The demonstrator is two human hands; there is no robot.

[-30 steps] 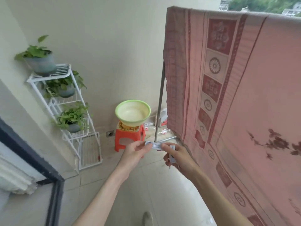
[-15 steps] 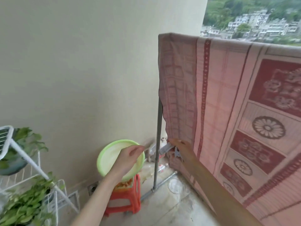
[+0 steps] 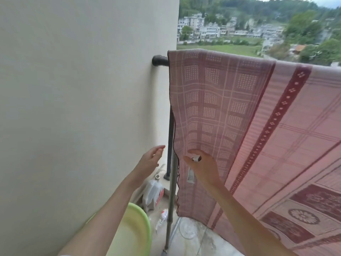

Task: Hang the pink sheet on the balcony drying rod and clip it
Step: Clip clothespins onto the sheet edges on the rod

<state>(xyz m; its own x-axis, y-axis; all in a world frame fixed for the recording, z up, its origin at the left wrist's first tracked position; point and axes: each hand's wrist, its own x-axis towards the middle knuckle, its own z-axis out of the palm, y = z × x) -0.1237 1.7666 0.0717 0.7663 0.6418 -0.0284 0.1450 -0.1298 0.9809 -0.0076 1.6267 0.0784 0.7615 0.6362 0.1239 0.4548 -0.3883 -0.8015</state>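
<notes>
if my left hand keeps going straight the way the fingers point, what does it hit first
Probably the dark upright pole, just beyond the left hand, whose open fingers point up and right at it. Depth is unclear, so it might slip past to the pink sheet.

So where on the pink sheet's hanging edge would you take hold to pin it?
Probably the pink sheet right at its top left corner, where it folds over the rod. Come from the wall side: that dark-hemmed edge hangs free, with bare rod beside it. The right hand already has a grip on a pale clip, and the left hand is open and empty.
</notes>
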